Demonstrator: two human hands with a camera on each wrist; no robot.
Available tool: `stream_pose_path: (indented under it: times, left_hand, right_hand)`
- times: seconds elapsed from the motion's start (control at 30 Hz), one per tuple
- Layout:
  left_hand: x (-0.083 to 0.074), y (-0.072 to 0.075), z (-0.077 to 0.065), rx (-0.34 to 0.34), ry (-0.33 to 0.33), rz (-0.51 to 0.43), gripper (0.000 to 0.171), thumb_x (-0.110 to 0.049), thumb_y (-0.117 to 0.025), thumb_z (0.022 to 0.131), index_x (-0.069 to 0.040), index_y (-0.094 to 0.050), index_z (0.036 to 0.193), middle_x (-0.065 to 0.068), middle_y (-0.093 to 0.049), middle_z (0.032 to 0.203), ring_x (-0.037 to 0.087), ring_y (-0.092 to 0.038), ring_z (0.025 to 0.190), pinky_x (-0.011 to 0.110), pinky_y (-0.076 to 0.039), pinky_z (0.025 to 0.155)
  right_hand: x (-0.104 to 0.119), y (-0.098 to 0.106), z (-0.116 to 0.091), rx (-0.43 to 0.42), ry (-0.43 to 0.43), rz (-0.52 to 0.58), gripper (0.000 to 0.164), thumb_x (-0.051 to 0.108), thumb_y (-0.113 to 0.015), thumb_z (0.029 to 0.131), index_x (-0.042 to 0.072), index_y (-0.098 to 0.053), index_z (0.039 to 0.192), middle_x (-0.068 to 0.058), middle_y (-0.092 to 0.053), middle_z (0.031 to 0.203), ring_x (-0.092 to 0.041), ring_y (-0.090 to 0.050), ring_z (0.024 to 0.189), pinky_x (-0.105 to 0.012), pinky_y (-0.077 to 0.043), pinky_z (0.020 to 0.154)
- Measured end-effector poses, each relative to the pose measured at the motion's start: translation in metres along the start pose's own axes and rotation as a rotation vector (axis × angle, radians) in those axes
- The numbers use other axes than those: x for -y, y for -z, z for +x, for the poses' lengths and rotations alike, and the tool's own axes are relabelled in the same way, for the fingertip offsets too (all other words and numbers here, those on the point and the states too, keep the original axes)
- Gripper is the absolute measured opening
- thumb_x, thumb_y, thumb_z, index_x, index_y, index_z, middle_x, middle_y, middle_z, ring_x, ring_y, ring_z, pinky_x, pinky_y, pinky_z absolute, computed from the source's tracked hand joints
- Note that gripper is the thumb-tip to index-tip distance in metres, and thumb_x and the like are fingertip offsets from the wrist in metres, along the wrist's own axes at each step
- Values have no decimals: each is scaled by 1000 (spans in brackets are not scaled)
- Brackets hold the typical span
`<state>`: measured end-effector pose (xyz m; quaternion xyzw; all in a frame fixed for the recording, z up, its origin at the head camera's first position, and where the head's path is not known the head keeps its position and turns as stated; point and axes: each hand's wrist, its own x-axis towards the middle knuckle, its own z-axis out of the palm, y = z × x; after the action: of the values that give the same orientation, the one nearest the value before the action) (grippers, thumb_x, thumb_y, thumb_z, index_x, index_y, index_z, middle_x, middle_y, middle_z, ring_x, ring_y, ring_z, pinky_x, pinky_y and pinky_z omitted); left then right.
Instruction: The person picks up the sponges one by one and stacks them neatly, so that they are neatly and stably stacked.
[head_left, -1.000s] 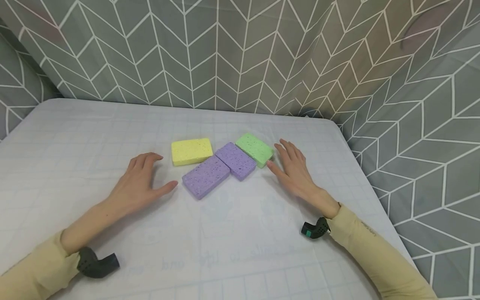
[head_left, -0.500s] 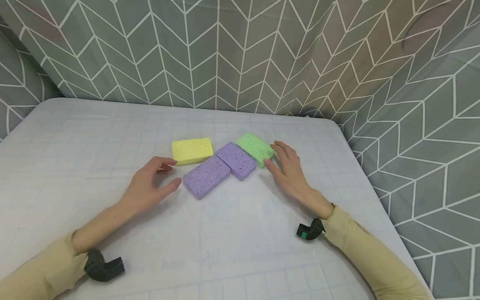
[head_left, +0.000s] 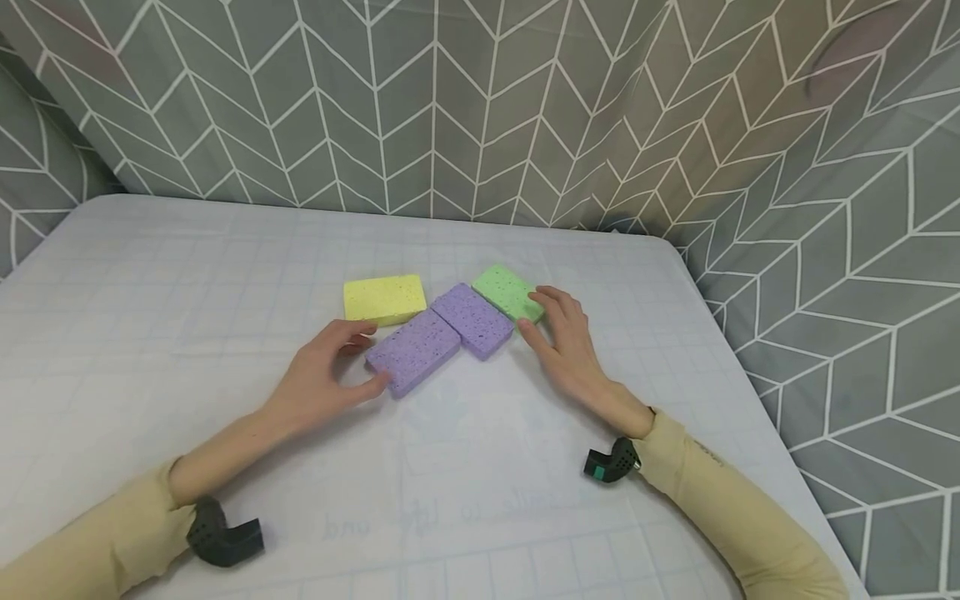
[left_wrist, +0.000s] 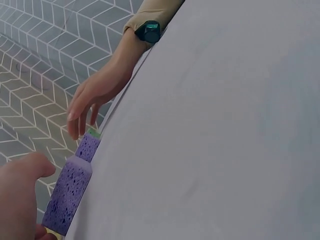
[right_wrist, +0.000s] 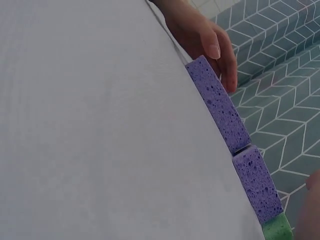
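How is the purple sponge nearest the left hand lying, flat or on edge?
Flat on the table: that purple sponge shows its broad face upward, with a narrow side below.

Curtained nook: grey chevron drapes (head_left: 465,108) behind a white table (head_left: 480,467).

Left hand (left_wrist: 19,189) at near purple sponge (left_wrist: 67,195), thumb out beside it. Second purple sponge (left_wrist: 88,147) beyond, then green sponge (left_wrist: 94,133) (sliver only). Right hand (left_wrist: 100,90) near that, fingers down.
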<state>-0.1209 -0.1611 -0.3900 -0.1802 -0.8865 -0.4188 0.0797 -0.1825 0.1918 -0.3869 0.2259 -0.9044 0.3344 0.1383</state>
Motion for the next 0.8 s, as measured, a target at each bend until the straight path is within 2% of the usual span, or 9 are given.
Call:
stream_pose_path:
  times: [0.27, 0.43, 0.8]
  left_hand:
    - [-6, -9, 2, 12, -24, -42, 67, -22, -87, 76, -4, -57, 134, 6, -58, 129, 22, -60, 118, 38, -52, 102]
    - [-8, -12, 0, 15, -7, -29, 70, -26, -87, 76, -4, -56, 134, 6, -56, 133, 24, -55, 124, 43, -48, 108]
    - [-8, -15, -2, 12, -2, 15, 74, -29, -88, 74, -4, -54, 135, 8, -55, 133, 27, -55, 124, 48, -51, 104]
  right_hand:
    - [6, -6, 1, -43, 42, 38, 45, 28, -55, 101, 1, -52, 137, -13, -45, 147, -31, -37, 138, -52, -28, 114]
    - [10, -11, 2, -55, 61, 55, 43, 27, -55, 101, 2, -54, 136, -12, -47, 146, -30, -39, 137, -51, -28, 114]
    - [18, -16, 3, -69, 82, 78, 42, 26, -56, 100, 1, -55, 133, -12, -49, 144, -30, -41, 135, -50, -29, 114]
